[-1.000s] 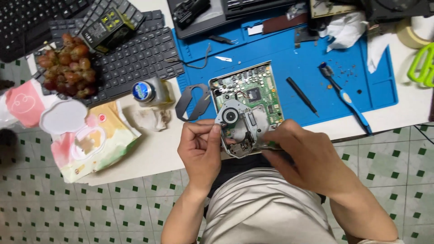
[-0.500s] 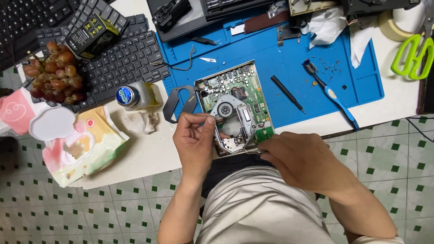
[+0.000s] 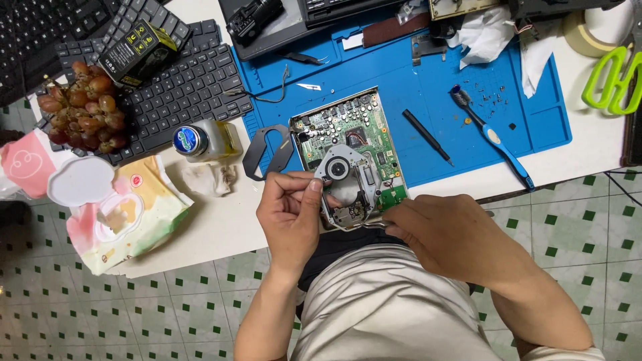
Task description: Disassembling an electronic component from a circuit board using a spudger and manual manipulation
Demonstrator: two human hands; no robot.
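An opened disc drive [image 3: 351, 157] with a green circuit board and a metal spindle assembly lies at the table's near edge, partly on a blue work mat [image 3: 428, 87]. My left hand [image 3: 291, 214] pinches the drive's left side by the metal plate. At the drive's near right corner my right hand [image 3: 448, 234] grips a thin metal tool [image 3: 373, 223], its tip against the drive.
A dark flat bracket [image 3: 266, 152], a small bottle [image 3: 200, 140], a crumpled tissue and a wipes pack [image 3: 124, 214] lie to the left. Grapes [image 3: 83, 103] and a small box rest on a black keyboard [image 3: 180, 87]. A black stick, a blue brush [image 3: 498, 140] and green scissors [image 3: 612, 80] are to the right.
The view has shifted slightly. My left hand stays pinched on the drive's left side, and my right hand keeps its place at the near right corner.
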